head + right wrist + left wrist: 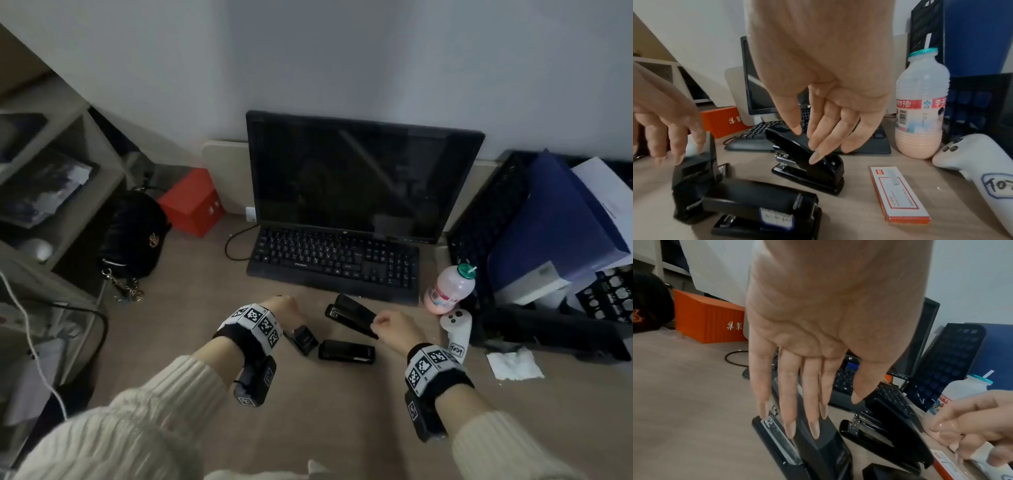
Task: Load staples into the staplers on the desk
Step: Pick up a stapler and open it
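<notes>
Black staplers (351,315) lie at twelve o'clock before us, three together on the desk (342,411). Our left hand (818,321) rests straight fingers on one opened stapler (809,443); our right hand (828,100) hangs relaxed, holding nothing. Next, we judge, comes fetching the staple box (898,194) at three o'clock.

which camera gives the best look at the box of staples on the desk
The right wrist view. There the staple box lies flat and unobstructed on the desk, between the staplers and the white controller. The left wrist view catches only its red corner under the right hand. The head view hides it.
</notes>
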### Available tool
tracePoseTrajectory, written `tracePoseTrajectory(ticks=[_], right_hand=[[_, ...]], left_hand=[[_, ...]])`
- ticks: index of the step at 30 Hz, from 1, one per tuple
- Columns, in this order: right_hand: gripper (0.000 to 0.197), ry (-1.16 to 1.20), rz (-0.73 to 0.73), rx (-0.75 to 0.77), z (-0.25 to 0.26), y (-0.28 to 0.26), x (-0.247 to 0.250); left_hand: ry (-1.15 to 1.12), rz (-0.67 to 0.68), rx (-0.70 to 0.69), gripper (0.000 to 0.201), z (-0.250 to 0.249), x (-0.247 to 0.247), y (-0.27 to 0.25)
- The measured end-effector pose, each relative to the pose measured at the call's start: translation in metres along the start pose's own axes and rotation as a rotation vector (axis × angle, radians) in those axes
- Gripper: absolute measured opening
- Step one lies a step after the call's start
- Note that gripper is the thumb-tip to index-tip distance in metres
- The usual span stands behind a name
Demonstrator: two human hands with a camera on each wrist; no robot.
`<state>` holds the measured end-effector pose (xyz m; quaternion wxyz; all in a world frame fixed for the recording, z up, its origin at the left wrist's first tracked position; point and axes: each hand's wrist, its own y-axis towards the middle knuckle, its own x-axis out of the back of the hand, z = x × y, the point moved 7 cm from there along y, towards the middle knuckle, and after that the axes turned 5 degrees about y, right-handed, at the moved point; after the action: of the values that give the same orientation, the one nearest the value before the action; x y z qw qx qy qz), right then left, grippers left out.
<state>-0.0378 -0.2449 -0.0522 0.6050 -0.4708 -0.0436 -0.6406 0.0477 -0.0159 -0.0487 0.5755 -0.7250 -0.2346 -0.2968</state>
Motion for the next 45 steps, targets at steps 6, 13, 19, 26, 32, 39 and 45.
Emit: tracePoseTrajectory(ticks=[6,13,19,26,32,39,45], right_hand=[[0.047,-0.1,0.318,0.01,-0.008,-0.007,-0.054],[0.042,-0.286,0.257,0.126,-0.005,-0.002,-0.068],[0.037,-0.378,0.245,0.061,-0.012,0.001,-0.069],[0.039,-0.29,0.215,0.044,-0.012,0.0,-0.073],[0.031,-0.284,0.218,0.065,-0.011,-0.001,-0.071],[0.03,-0.163,0.074,0.108,-0.005,0.004,-0.062],[0.042,-0.158,-0.35,0.446,0.029,0.007,-0.022]], left_hand=[[-0.163,0.037,0.031,0.042,0.006,-0.023,0.015],[-0.202,-0.018,0.031,0.04,0.019,-0.043,0.024],[-0.145,-0.091,0.004,0.032,0.019,-0.039,0.028],[-0.045,-0.104,0.013,0.033,0.022,-0.038,0.024],[-0.027,-0.132,-0.045,0.058,0.023,-0.04,0.019],[-0.019,-0.147,-0.071,0.064,0.024,-0.039,0.02],[-0.02,-0.178,-0.04,0.083,0.025,-0.035,0.019]])
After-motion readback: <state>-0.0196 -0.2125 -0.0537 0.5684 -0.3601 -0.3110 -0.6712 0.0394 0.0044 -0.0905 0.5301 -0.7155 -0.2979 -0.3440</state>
